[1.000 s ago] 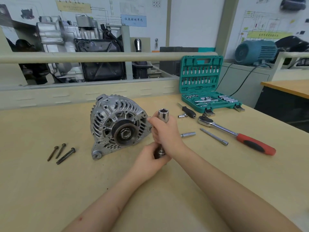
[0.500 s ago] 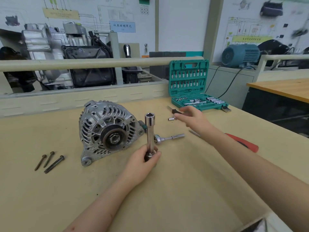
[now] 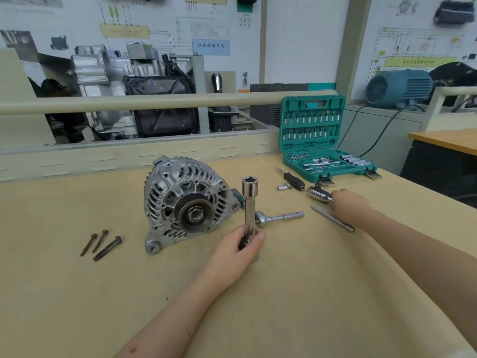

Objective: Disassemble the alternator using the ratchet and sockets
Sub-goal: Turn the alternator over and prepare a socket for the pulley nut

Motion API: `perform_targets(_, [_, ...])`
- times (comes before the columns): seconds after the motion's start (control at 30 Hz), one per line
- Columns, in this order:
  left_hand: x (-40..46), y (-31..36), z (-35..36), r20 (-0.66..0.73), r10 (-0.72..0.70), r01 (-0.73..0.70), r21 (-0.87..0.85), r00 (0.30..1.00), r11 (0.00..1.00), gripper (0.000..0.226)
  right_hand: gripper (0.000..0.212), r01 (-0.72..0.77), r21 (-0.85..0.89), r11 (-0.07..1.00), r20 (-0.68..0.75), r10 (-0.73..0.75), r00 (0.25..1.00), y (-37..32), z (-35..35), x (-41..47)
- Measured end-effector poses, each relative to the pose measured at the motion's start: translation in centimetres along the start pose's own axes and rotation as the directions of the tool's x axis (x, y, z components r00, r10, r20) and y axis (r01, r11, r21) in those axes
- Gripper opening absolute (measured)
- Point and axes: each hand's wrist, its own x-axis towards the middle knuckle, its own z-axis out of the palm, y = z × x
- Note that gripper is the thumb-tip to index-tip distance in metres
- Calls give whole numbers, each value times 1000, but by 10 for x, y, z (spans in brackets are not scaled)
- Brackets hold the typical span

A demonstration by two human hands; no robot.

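Observation:
The silver alternator (image 3: 180, 197) stands on the bench with its pulley nut facing me. Just right of it, my left hand (image 3: 238, 253) grips the lower end of a long deep socket (image 3: 249, 202) and holds it upright, hex opening on top. My right hand (image 3: 349, 205) reaches out to the right and closes over the shaft of the ratchet (image 3: 318, 194). Only the chrome head shows; the handle is hidden under my hand and forearm.
A small chrome driver (image 3: 280, 217) lies behind the socket, and a thin extension bar (image 3: 333, 219) lies beside my right wrist. A black-handled bit driver (image 3: 294, 180) and small socket (image 3: 284, 187) lie before the open green socket case (image 3: 313, 117). Three bolts (image 3: 102, 244) lie left.
My right hand let go of the socket's top, swung right and came down on the ratchet. The left hand kept the socket upright. The camera view shifted.

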Motion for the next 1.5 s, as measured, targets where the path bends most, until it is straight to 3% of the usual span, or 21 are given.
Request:
perform_targets(0.07, [1, 0, 0, 1, -10, 10, -2, 1000, 1000, 25, 23, 10, 43, 999, 1, -10, 1000, 4, -6, -3])
perform_targets(0.13, [2, 0, -1, -12, -1, 2, 25, 1000, 1000, 22, 26, 14, 280, 960, 11, -18, 1000, 11, -22, -11])
perform_targets(0.17, [2, 1, -1, -17, 2, -2, 32, 1000, 999, 21, 29, 1, 490, 872, 22, -14, 1000, 13, -32, -15])
perform_targets(0.23, [2, 0, 0, -18, 5, -4, 45, 1000, 999, 22, 30, -51, 811, 583, 84, -30, 996, 16, -56, -27])
perform_targets(0.3, [1, 0, 0, -13, -1, 2, 38, 1000, 999, 22, 33, -109, 935, 337, 176, -174, 969, 15, -83, -45])
perform_targets(0.37, [0, 0, 0, -9, -2, 3, 48, 1000, 999, 19, 48, -137, 967, 214, 209, -363, 908, 6, -107, -64])
perform_targets(0.47, [-2, 3, -2, -67, 33, -27, 96, 997, 995, 22, 52, -47, 952, 302, 203, -509, 837, -19, -132, -88])
perform_targets(0.6, [-7, 5, -5, -152, 89, -65, 158, 984, 985, 30, 45, 14, 918, 396, 232, -564, 792, -49, -146, -112])
perform_targets(0.77, [-8, 5, -7, -171, 126, -85, 227, 977, 970, 35, 50, 30, 909, 415, 271, -644, 715, -64, -151, -121])
perform_targets(1.03, [-7, 4, -6, -170, 127, -78, 266, 977, 961, 32, 49, 94, 770, 632, 373, -564, 737, -84, -161, -120])
perform_targets(1.17, [-7, 4, -7, -174, 114, -64, 270, 978, 961, 32, 54, 100, 719, 688, 409, -535, 739, -92, -168, -118])
perform_targets(1.3, [-7, 4, -7, -164, 104, -56, 274, 981, 960, 32, 45, 66, 666, 743, 499, -511, 700, -96, -177, -115])
perform_targets(1.5, [-9, 6, -6, -151, 113, -62, 305, 982, 950, 33, 49, 20, 602, 798, 618, -482, 621, -98, -176, -108])
